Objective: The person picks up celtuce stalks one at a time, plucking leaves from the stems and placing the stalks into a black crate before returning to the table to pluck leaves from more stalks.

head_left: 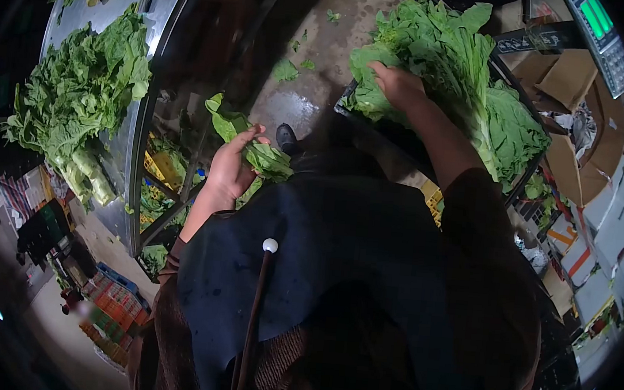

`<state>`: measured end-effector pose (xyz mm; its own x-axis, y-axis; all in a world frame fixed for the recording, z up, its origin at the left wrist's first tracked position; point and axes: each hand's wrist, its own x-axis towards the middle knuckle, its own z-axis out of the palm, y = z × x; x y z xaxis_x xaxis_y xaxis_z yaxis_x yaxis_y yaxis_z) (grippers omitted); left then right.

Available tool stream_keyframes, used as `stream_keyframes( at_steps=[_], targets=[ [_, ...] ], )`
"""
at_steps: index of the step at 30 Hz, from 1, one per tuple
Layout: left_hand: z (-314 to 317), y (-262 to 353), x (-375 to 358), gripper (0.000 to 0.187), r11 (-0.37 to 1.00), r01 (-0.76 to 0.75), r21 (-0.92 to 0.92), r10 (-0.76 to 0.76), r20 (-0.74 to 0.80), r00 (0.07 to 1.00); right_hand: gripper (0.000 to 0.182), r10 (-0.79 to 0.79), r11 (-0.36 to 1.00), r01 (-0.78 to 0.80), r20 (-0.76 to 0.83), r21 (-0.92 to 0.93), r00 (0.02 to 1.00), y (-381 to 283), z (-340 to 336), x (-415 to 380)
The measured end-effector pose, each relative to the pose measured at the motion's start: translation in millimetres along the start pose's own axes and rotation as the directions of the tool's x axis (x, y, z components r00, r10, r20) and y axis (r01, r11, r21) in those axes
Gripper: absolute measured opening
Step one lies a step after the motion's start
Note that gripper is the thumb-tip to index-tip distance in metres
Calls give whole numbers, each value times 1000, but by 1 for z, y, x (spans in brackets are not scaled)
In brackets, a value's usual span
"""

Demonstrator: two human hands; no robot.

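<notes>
My left hand (pixel 232 165) is closed around a few loose green leaves (pixel 271 160), which stick out above and below the fingers in front of my dark apron. To the right, my right hand (pixel 401 86) reaches onto a heap of large leafy greens (pixel 440 51) piled in a dark crate (pixel 345 99). Its fingers are curled at the edge of a broad leaf (pixel 369 71), and their tips are partly hidden. Some of the heap's pale stalks (pixel 482 128) point toward me.
On the left, a metal table (pixel 112 172) carries a bunch of leafy stems (pixel 78 96). Yellow crates (pixel 164 169) with leaves sit beneath it. Leaf scraps (pixel 285 70) litter the wet floor. A scale (pixel 602 34) and an open cardboard box (pixel 571 120) stand at right.
</notes>
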<state>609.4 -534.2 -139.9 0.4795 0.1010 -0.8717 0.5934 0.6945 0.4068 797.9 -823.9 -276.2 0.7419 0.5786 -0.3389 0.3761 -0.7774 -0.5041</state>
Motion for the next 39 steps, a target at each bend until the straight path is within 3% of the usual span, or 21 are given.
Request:
stream_keyframes(
  at_steps=[4, 7, 10, 12, 14, 15, 17, 19, 21, 24, 25, 26, 28, 29, 31, 32, 33, 34, 36, 38, 39],
  targets=[
    [-1, 1, -5, 21, 1000, 2, 25, -2, 1, 1000, 20, -121, 985, 113, -51, -127, 991, 2, 3, 19],
    [-1, 0, -6, 21, 1000, -16, -2, 16, -28, 999, 19, -20, 999, 24, 77, -46, 997, 30, 23, 35],
    [-8, -1, -10, 20, 999, 10, -38, -11, -21, 1000, 20, -39, 994, 43, 40, -100, 998, 69, 53, 44],
    [-16, -3, -8, 20, 997, -11, -80, 11, -4, 1000, 18, -238, 969, 246, -273, -5, 932, 29, 28, 27],
    [-18, -1, -10, 20, 1000, 0, -27, 1, 43, 999, 16, 43, 901, 12, -117, 434, 992, -12, -2, 35],
    [-19, 0, -10, 21, 1000, 10, -30, -10, 13, 1000, 16, -9, 897, 60, -119, 438, 993, -39, -15, 35],
    [-21, 1, -5, 22, 999, 18, -32, -17, 24, 1000, 17, -49, 629, 67, -47, 774, 998, -89, -33, 27],
    [-27, 5, 3, 25, 1000, -2, -19, 4, 112, 994, 21, -172, 549, 186, -107, 815, 979, -123, -14, 26],
    [-20, 17, 1, 27, 998, -22, -67, 30, 130, 991, 27, -263, 682, 173, 18, 711, 965, -179, -17, 19],
    [-21, 45, -5, 30, 981, -99, -166, 132, 201, 971, 37, -462, 774, 427, -44, 468, 886, -251, -28, 10],
    [-26, 56, -7, 30, 967, -128, -219, 198, 337, 921, 39, -518, 776, 506, -77, 377, 852, -267, -26, 16],
    [-34, 71, -10, 30, 959, -154, -236, 229, 336, 914, 37, -600, 772, 606, -98, 192, 794, -279, -29, 29],
    [-50, 108, -22, 36, 962, -186, -201, 268, 554, 788, 29, -620, 764, 630, -111, 141, 777, -298, -38, 57],
    [-58, 131, -39, 44, 962, -226, -154, 273, 514, 813, 26, -590, 650, 581, -155, 490, 792, -323, -49, 67],
    [-84, 166, -62, 53, 860, -498, 111, 443, 324, 836, 27, -528, 687, 592, -270, 422, 805, -366, -66, 97],
    [-110, 184, -63, 60, 745, -602, 289, 528, 296, 796, 39, -472, 759, 493, -162, 426, 866, -374, -65, 126],
    [-139, 196, -62, 61, 507, -733, 453, 749, 189, 635, 46, -521, 814, 566, -269, 126, 810, -391, -68, 146],
    [-165, 207, -64, 56, 382, -778, 499, 874, 79, 480, 53, -587, 807, 561, -352, -183, 729, -409, -70, 160],
    [-220, 227, -85, 52, 112, -490, 865, 985, -32, 167, 60, -652, 757, 605, -335, -246, 680, -465, -72, 169],
    [-273, 234, -92, 52, 57, -238, 969, 998, -61, -10, 55, -754, 655, 722, -240, -222, 611, -512, -53, 178],
    [-292, 232, -95, 62, 86, -131, 988, 996, -89, -17, 53, -812, 584, 773, -160, -249, 561, -535, -37, 180]
  ],
)
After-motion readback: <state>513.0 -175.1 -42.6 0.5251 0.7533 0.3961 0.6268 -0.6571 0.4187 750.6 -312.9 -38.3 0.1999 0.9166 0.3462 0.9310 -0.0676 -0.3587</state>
